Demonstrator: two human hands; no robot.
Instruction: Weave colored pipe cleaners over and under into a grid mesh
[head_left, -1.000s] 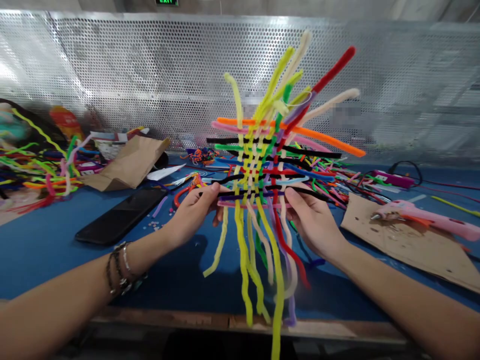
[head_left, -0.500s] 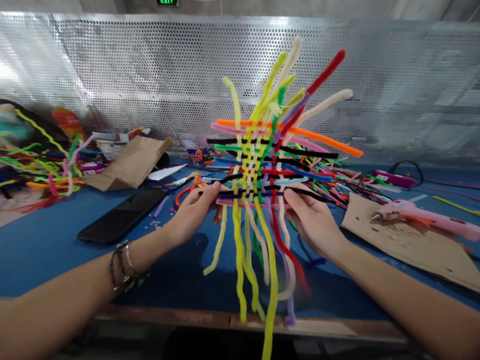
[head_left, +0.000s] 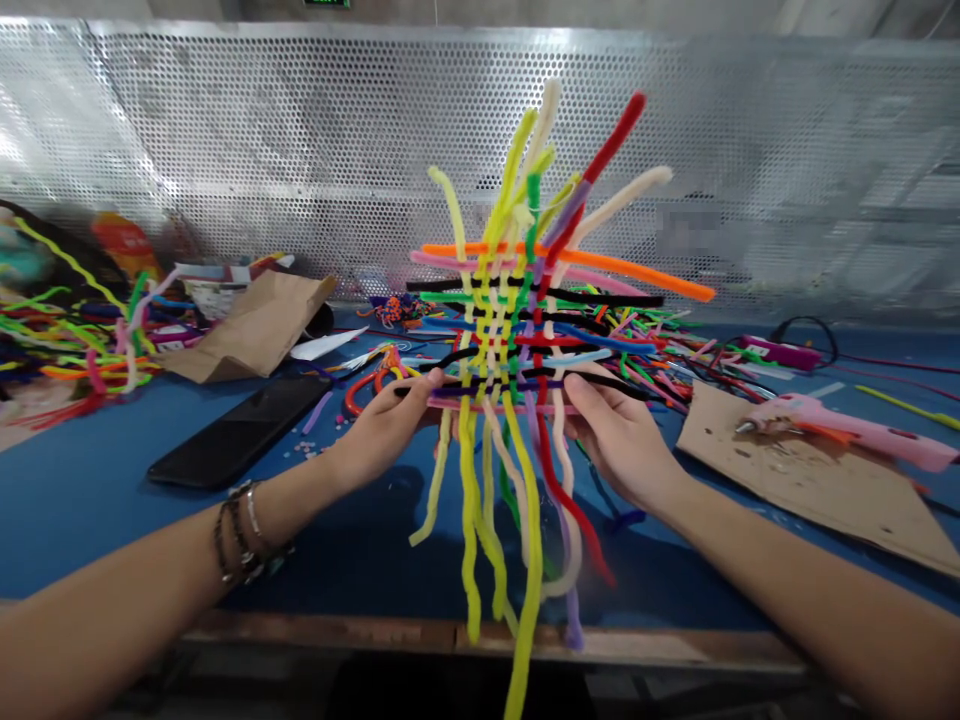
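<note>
I hold up a woven mat of coloured pipe cleaners (head_left: 517, 330) above the blue table (head_left: 90, 500). Its upright strands are yellow, green, red and cream; its cross strands are orange, black, blue and pink. Loose ends hang down below and stick up above the weave. My left hand (head_left: 382, 425) pinches the lower left edge of the weave. My right hand (head_left: 619, 440) grips the lower right edge, thumb on the front. Both hands are closed on the bottom cross strands.
A black phone (head_left: 240, 430) lies left of my left hand. A brown paper bag (head_left: 259, 325) and a heap of pipe cleaners (head_left: 67, 340) are at far left. At right, a pink glue gun (head_left: 840, 430) rests on cardboard (head_left: 817, 485). A perforated metal screen (head_left: 300, 150) backs the table.
The weave and both hands have shifted slightly left, and the top ends have swung left. The grip is the same.
</note>
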